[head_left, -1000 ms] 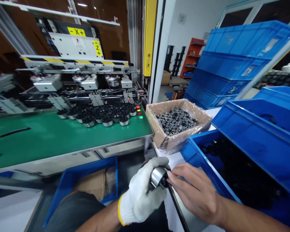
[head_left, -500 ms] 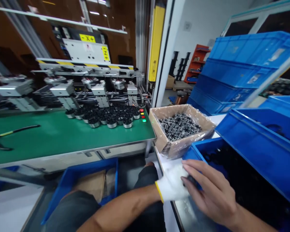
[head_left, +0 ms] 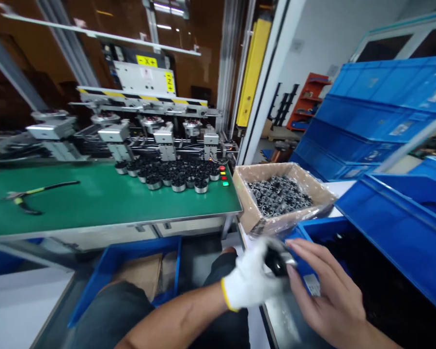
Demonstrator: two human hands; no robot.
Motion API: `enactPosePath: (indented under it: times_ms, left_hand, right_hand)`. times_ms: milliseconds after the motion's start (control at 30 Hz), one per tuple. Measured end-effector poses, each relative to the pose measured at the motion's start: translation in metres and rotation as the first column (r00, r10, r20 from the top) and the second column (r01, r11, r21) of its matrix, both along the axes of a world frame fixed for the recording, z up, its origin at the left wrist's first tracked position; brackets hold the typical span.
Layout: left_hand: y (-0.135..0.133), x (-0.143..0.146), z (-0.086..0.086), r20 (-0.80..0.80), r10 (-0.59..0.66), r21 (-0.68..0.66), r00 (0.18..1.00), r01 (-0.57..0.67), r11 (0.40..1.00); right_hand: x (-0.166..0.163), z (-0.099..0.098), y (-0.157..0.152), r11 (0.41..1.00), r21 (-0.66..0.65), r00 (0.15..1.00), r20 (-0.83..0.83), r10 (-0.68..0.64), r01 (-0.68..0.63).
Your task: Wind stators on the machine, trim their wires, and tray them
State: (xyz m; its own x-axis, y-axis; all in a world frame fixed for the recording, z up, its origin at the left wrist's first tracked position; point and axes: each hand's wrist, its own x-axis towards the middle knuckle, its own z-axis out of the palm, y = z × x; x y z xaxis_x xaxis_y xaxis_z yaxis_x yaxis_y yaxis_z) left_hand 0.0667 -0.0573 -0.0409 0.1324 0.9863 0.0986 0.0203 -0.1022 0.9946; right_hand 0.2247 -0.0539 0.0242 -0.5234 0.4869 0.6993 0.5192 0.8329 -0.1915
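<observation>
My left hand [head_left: 252,276], in a white glove with a yellow cuff, is closed around a small round motor stator core [head_left: 276,261], black with a silvery metal edge. Blur hides its finer detail. At the part's right side, my bare right hand [head_left: 327,288] has thumb and fingertips on the metal edge. Both hands are over the side bench, in front of a cardboard box [head_left: 252,225] of grey metal cores [head_left: 279,194]. Beside my right hand is a blue bin [head_left: 305,228] with dark parts inside.
On the green bench [head_left: 105,208] stand several black-topped cores [head_left: 178,174] in rows, with pliers [head_left: 22,198] at the left. Behind them is a machine with clamp stations [head_left: 114,133]. Blue crates [head_left: 378,111] are stacked at right; another blue bin [head_left: 105,261] is below.
The stator core has come into clearer view between my hands, its black face now showing. My left hand has shifted slightly left. The camera has turned a little left.
</observation>
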Motion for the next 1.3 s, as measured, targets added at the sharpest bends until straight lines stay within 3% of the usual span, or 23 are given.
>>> enactPosePath:
  times_ms: [100, 167, 367, 567, 667, 767, 833, 967, 1133, 1233, 1300]
  left_hand:
    - [-0.002, -0.024, 0.018, 0.071, 0.115, -0.062, 0.991, -0.111, 0.992]
    - [-0.007, -0.037, 0.026, 0.008, 0.152, -0.025, 0.988, -0.152, 0.988]
    - [-0.020, -0.043, 0.043, -0.252, 0.096, 0.144, 0.963, -0.060, 0.988]
    - [-0.015, -0.057, 0.049, -0.257, 0.037, 0.197, 0.966, 0.015, 0.980]
    - [-0.011, -0.065, 0.046, -0.268, -0.001, 0.352, 0.963, 0.099, 0.931]
    - [-0.007, -0.071, 0.043, -0.348, 0.035, 0.527, 0.937, 0.165, 0.834]
    - [-0.006, -0.073, 0.042, -0.396, 0.085, 0.584, 0.914, 0.180, 0.792]
    - [-0.005, -0.076, 0.041, -0.445, 0.144, 0.619, 0.884, 0.188, 0.762]
    - [-0.003, -0.080, 0.041, -0.465, 0.129, 0.583, 0.876, 0.194, 0.789]
    - [-0.004, -0.078, 0.030, -0.386, 0.105, 0.493, 0.916, 0.108, 0.863]
    - [-0.007, -0.077, 0.017, -0.226, 0.040, 0.377, 0.973, 0.050, 0.925]
  right_hand:
    - [-0.005, -0.004, -0.002, 0.981, -0.190, 0.999, -0.008, -0.043, 0.041]
    - [-0.009, -0.010, -0.003, 0.965, -0.259, 0.999, 0.009, -0.041, 0.042]
    - [-0.015, -0.018, -0.005, 0.968, -0.239, 0.997, -0.044, 0.062, -0.071]
    - [-0.018, -0.007, -0.007, 0.949, -0.272, 0.983, -0.129, 0.128, -0.159]
    - [-0.018, -0.005, -0.008, 0.953, -0.248, 0.979, -0.145, 0.143, -0.176]
    - [-0.017, -0.006, -0.008, 0.959, -0.234, 0.982, -0.139, 0.130, -0.160]
    - [-0.017, -0.008, -0.007, 0.961, -0.225, 0.980, -0.149, 0.129, -0.160]
    - [-0.019, -0.015, -0.005, 0.954, -0.236, 0.973, -0.183, 0.143, -0.185]
    - [-0.021, -0.020, -0.002, 0.936, -0.277, 0.963, -0.216, 0.162, -0.219]
    - [-0.018, -0.018, 0.000, 0.923, -0.320, 0.962, -0.234, 0.143, -0.215]
    - [-0.015, -0.016, 0.000, 0.915, -0.346, 0.962, -0.241, 0.128, -0.208]
